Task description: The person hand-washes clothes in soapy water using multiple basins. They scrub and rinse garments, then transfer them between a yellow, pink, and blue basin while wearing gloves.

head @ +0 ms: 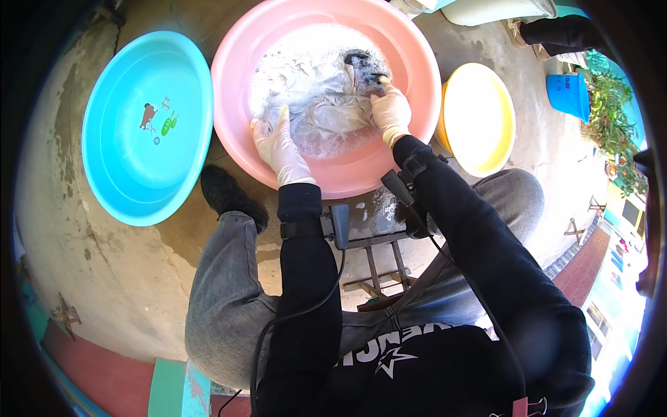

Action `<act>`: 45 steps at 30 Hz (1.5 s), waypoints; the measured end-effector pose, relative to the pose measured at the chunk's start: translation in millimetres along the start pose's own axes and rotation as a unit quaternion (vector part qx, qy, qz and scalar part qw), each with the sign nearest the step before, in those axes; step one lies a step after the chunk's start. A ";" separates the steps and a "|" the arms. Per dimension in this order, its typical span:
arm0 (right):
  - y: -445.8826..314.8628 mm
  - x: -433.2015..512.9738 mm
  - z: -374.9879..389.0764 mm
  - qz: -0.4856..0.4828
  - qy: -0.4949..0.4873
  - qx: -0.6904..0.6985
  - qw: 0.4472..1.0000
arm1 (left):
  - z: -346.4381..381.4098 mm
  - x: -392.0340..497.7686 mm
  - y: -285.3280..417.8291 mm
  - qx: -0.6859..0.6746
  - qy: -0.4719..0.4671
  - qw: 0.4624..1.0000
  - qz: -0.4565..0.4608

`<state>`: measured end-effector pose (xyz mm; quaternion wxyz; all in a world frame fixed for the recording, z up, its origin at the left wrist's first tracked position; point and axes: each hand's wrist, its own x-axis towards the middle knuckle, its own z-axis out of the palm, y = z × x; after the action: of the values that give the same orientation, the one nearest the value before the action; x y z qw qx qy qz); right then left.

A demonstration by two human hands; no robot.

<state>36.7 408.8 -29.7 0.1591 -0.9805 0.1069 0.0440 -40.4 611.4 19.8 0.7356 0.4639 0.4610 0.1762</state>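
A large pink plastic basin [333, 177] stands on the ground before me, with foamy suds and water inside. In it lies a soaked, light grey garment [338, 112] with some dark parts near its upper right. My left hand [279, 143], in a whitish glove, is at the basin's left inner side, thumb and fingers spread at the cloth's left edge; whether it grips any cloth is unclear. My right hand [391, 109], gloved too, has its fingers closed on the garment's right side, beside the dark part.
A light blue basin [151, 172] with printed figures stands on the left. To the right is a yellow basin [482, 120]. A blue bucket [568, 96] and potted plants [615, 112] are farther right. A person's dark-clad leg [565, 32] shows at upper right. Cables run along my sleeves.
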 end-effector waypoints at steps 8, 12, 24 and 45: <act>-58.6 -19.4 13.4 -0.184 -0.366 -0.143 0.901 | -3.3 -12.1 -45.4 -0.027 -0.057 0.935 -0.348; -57.1 -6.8 19.9 -0.098 -0.334 -0.128 0.929 | -16.0 -2.2 -54.9 -0.106 -0.122 0.901 -0.403; -81.3 -67.4 -23.1 -0.282 -0.199 0.066 0.936 | 3.4 -5.2 -48.8 -0.272 -0.192 0.863 -0.379; -42.5 -112.2 -88.0 -0.038 -0.285 0.409 0.866 | -12.9 -94.7 30.6 -0.114 -0.267 0.919 -0.266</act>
<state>-58.4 441.9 79.9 0.5712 -0.7754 0.0277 0.2680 -94.6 568.6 92.6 0.8990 0.2667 0.3310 -0.1051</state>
